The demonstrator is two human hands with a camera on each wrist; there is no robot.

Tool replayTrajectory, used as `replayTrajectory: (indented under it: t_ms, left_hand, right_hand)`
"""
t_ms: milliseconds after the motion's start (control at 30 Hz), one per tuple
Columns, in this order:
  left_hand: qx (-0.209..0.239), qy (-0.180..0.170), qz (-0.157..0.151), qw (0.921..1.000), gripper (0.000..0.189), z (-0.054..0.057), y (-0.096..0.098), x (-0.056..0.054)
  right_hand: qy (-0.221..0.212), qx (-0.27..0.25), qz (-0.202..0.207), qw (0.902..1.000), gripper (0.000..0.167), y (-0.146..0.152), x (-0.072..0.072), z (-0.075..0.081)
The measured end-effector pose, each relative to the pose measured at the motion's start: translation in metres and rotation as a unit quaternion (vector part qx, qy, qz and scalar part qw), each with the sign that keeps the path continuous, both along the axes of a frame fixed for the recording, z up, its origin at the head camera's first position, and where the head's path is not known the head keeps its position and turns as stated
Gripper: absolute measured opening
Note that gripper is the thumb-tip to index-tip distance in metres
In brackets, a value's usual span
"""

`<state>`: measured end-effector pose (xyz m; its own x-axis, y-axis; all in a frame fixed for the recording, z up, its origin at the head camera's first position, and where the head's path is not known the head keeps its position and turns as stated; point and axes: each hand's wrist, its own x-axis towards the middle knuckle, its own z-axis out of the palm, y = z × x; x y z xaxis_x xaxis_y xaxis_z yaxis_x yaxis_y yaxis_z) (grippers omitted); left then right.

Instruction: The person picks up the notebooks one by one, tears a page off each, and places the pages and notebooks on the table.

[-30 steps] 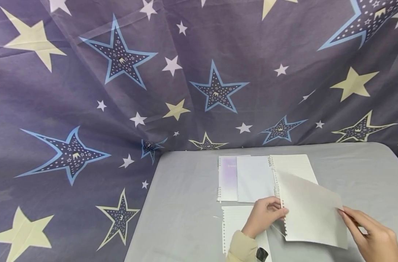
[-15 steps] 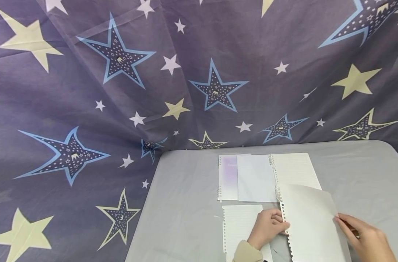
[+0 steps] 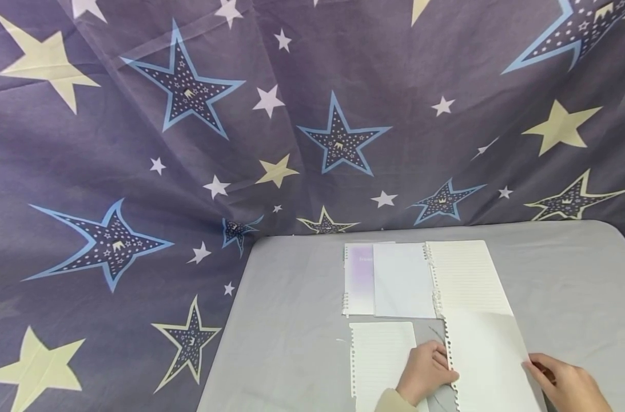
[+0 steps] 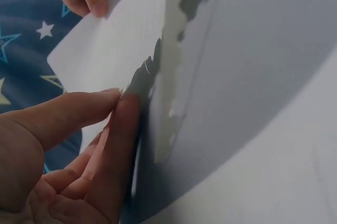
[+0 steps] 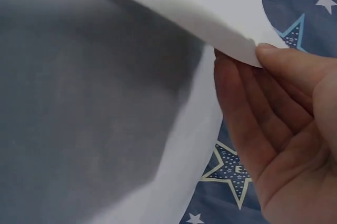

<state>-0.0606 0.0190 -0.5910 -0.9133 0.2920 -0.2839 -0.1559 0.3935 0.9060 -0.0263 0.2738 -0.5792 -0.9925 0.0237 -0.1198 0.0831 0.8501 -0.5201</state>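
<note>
A loose sheet of white notebook paper (image 3: pixel 489 360), with a row of torn binding holes down its left edge, is held between both hands near the table's front. My left hand (image 3: pixel 425 372) pinches that holed edge between thumb and fingers, also visible in the left wrist view. At the opposite edge, my right hand (image 3: pixel 564 380) pinches the paper; in the right wrist view the sheet (image 5: pixel 231 40) bends up at the thumb. Just beyond the sheet's top edge lies an open notebook's lined page (image 3: pixel 469 274), with a ragged strip along its binding.
The notebook's pale blue cover (image 3: pixel 405 280) lies open to the left, overlapping a purple-and-white spiral notebook (image 3: pixel 358 286). Another torn lined sheet (image 3: pixel 379 355) lies beside my left hand. Small paper scraps dot the grey tabletop (image 3: pixel 291 320). A star-patterned curtain (image 3: pixel 312 114) hangs behind.
Both hands have brought the sheet toward the front of the table, away from the notebook. It has flattened from a lifted, slanted pose, uncovering more of the lined page behind.
</note>
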Motion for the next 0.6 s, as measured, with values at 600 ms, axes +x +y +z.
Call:
replayTrajectory:
  t_ms: [600]
  left_hand:
    - [-0.066, -0.002, 0.03, 0.9974, 0.038, 0.011, 0.01, 0.012]
  right_hand:
    - [-0.108, -0.002, 0.012, 0.9941, 0.026, 0.006, -0.003, -0.016]
